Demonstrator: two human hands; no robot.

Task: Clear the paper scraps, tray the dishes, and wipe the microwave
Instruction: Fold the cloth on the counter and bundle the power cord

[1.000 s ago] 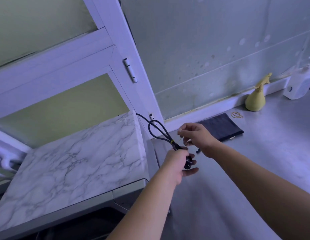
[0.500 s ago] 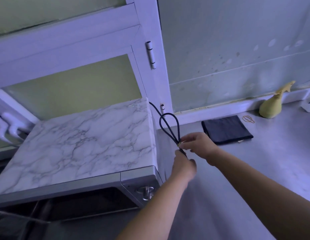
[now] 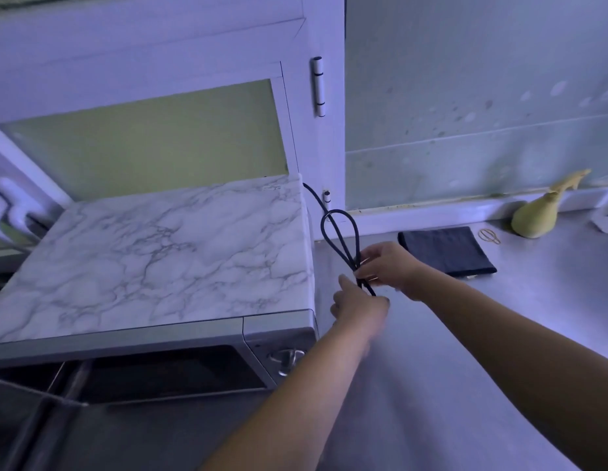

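Microwave cord (image 3: 358, 237) looped; left hand (image 3: 360, 311) grips it; right hand (image 3: 390, 266) pinches it, fingers curled.

I'm looking into a kitchen. A microwave (image 3: 153, 266) with a marble-patterned top sits at 9 o'clock on a grey metal countertop (image 3: 465, 368). A spattered wall panel (image 3: 465, 96) runs behind from 12 to 2. At 2 o'clock stand a yellow spray bottle (image 3: 537, 215) and a folded dark cloth (image 3: 445, 251).
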